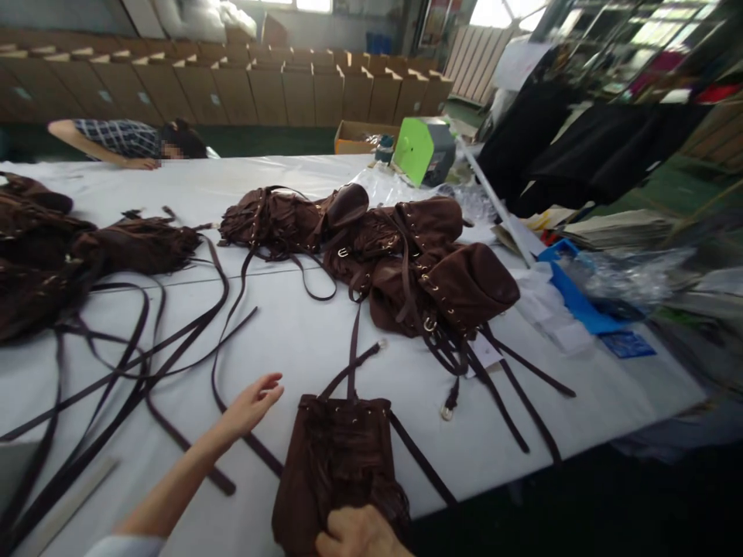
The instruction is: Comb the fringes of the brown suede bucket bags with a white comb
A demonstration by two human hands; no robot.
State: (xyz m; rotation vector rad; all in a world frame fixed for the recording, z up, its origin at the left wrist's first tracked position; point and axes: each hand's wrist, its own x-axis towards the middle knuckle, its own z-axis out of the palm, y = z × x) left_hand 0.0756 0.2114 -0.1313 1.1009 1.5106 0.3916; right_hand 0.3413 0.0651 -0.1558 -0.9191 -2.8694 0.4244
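Observation:
A dark brown drawstring-style bag with metal eyelets along its top lies before me at the table's near edge. My right hand is closed on its lower end, at the bottom of the view. To the left of the bag, my left hand hovers over the table with fingers stretched out, holding nothing. A strap with a metal buckle runs up from the bag's top. Beyond it lies a pile of similar brown bags with buckles and straps.
More brown bags are heaped at the left, their long straps trailing across the white table. A green and grey machine stands at the back. Another person leans at the far edge. Cardboard boxes line up behind.

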